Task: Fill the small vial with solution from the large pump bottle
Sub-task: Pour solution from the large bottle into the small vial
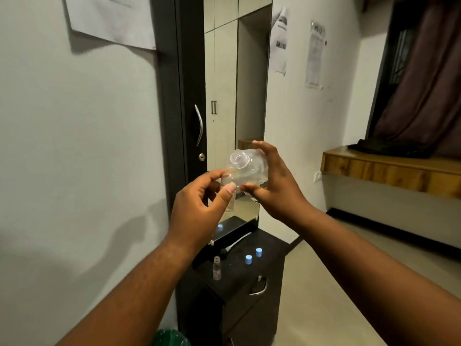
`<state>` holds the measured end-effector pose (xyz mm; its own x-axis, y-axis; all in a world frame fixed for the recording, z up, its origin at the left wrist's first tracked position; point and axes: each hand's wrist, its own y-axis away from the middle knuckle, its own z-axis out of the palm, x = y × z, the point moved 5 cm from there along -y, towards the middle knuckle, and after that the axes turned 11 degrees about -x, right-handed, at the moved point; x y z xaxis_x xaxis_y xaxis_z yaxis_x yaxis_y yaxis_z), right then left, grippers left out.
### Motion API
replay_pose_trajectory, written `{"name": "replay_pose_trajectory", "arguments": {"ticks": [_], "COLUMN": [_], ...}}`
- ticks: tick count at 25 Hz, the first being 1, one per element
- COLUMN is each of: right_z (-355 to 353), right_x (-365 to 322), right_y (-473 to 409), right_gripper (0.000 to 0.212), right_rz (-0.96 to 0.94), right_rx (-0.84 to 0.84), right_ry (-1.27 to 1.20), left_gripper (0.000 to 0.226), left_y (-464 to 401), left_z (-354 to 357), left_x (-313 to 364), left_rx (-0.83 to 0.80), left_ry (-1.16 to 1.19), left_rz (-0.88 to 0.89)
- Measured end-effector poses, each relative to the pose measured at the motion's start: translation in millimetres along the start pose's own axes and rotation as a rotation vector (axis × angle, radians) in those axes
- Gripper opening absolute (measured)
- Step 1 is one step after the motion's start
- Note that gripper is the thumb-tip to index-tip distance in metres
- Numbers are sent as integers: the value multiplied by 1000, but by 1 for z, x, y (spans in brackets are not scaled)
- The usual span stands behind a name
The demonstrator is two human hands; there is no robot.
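Observation:
My right hand (pixel 270 182) holds the large clear bottle (pixel 248 168) tipped over to the left, its open threaded neck pointing toward me and its pump taken off. My left hand (pixel 199 206) pinches a small clear vial (pixel 228 196) between thumb and fingers, just below and left of the bottle's neck. The vial is mostly hidden by my fingers. The pump head with its white tube (pixel 233 244) lies on the black cabinet top (pixel 269 248) below.
A second small clear vial (pixel 217 267) stands on the cabinet near two blue caps (pixel 248 259). A tall mirror (pixel 237 96) is behind the cabinet. A green bin (pixel 169 338) sits on the floor at the left. A wooden ledge (pixel 389 168) runs along the right wall.

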<state>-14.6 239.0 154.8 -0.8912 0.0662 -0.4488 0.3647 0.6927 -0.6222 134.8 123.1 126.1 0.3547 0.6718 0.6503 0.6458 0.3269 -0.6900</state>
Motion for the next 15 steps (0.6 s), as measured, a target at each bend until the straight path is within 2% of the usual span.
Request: {"name": "replay_pose_trajectory", "arguments": {"ticks": [6, 15], "right_z": [-43, -65], "right_x": [-51, -67], "right_y": [25, 31], "right_gripper": [86, 80], "right_rz": [-114, -189], "right_rx": [7, 92], "right_ry": [163, 298], "left_gripper": [43, 38], "left_y": [8, 8], "left_z": [-3, -4], "left_x": [51, 71], "left_rx": [-33, -24], "left_ry": [9, 60], "left_rz": [36, 52]}}
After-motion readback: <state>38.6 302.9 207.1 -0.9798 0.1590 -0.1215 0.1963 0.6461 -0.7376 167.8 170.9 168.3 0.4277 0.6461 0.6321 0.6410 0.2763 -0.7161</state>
